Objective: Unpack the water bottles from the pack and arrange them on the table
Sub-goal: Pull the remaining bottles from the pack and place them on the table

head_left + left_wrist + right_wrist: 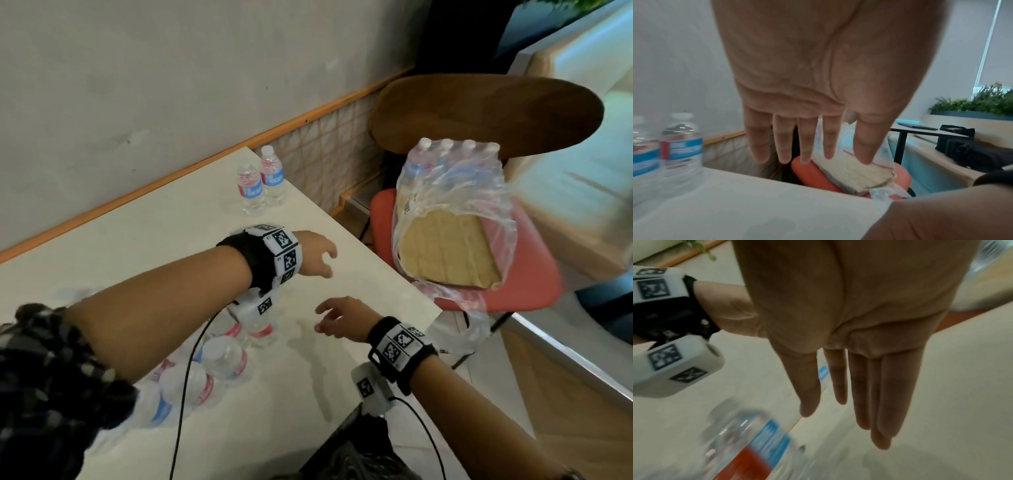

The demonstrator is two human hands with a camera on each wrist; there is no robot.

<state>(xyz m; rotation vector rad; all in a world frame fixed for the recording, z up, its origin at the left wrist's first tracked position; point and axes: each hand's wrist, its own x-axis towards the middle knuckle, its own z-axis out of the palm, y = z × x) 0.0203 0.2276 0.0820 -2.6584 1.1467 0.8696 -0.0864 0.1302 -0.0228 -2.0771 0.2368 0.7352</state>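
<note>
both hands were over the table (342,394) and held nothing. the left hand (317,253) hung with its fingers relaxed and pointed toward the pack (452,192), which sat beyond the table edge on a red chair (534,284), well ahead and to the right of that hand. the right hand (337,318) was closer to the person, fingers (888,394) straight and loose, turned back toward the left.

the pack's plastic wrap was torn open on the side facing the hands. a row of capped bottles stood at its far side, and bare cardboard tray (448,250) showed on the near side. two bottles (262,181) stood upright, touching, beyond the left hand near the table's far corner. a cluster of bottles (219,359) stood under the left forearm, blurred in the head view, so i could not count them.

to my eye the step in hand was the reach back to the pack for more. done well, each hand would go in through the torn opening, not through the loose wrap, and take one bottle round its body below the cap. the bottles left were at the far side of the tray, so it seemed wise to lift them straight up clear of the plastic before swinging over. the left forearm also needed care: it hung over the near cluster, and a low sweep could topple those.
</note>
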